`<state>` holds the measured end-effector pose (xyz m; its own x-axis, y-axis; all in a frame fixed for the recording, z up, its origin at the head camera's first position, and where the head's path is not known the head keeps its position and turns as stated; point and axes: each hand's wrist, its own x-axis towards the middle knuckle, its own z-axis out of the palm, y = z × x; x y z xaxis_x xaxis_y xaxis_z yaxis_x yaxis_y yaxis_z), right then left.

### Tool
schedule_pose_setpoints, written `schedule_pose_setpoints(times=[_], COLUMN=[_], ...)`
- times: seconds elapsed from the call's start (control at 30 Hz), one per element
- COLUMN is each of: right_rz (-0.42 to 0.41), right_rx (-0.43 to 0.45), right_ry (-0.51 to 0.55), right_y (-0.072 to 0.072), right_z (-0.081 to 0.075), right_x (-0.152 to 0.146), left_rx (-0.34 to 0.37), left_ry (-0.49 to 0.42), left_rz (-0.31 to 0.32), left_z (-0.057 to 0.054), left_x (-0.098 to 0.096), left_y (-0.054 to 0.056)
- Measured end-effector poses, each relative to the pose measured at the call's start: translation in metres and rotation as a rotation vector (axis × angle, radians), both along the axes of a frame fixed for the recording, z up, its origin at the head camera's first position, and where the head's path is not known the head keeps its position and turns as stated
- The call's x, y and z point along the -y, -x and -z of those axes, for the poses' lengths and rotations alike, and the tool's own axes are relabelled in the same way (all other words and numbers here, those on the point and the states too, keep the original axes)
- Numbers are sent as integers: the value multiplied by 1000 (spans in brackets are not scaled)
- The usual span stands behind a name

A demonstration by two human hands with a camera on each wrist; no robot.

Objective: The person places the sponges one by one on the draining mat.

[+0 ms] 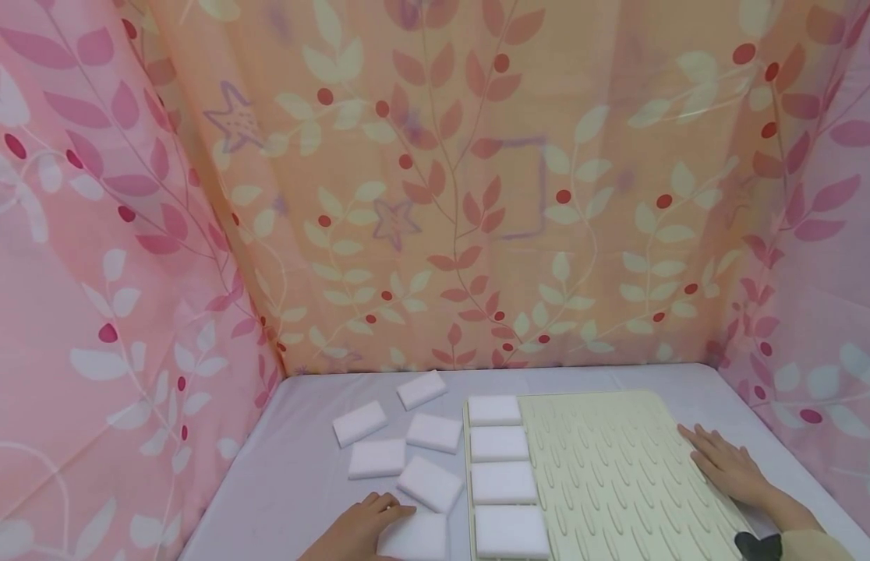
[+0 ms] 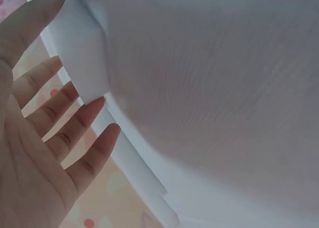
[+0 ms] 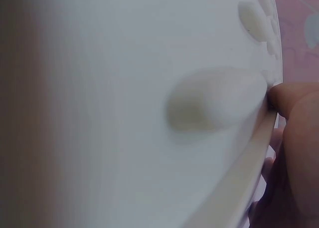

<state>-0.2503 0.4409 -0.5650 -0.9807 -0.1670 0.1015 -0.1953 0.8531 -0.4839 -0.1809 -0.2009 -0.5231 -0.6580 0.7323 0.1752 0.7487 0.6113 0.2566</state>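
My left hand reaches in at the front, with its fingertips at a white sponge block. In the left wrist view, the thumb and the lightly bent, spread fingers are well apart beside white surfaces. My right hand rests along the right edge of a cream mat with raised oval ridges, fingers extended. Close up in the right wrist view, part of that hand touches the mat's rim. A column of several white sponge blocks lies along the mat's left side.
Several more white sponge blocks lie scattered left of the mat, at different angles. Everything lies on a white-covered table. Patterned orange cloth hangs behind, with pink floral cloth along the sides.
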Motion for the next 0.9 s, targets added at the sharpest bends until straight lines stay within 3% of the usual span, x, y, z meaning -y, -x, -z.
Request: schedule_pose_setpoints(times=[0.3, 0.53, 0.9], right_rz=[-7, 0, -2], right_rx=[-46, -24, -7], right_ry=[-16, -24, -15], right_y=[0, 0, 0], right_z=[2, 0, -1], right_x=[-1, -1, 0], left_rx=[-21, 15, -72], left_ry=[-2, 0, -40], left_rz=[-25, -80, -29], left_z=[-6, -13, -22], left_x=[3, 5, 6], left_y=[-1, -2, -3])
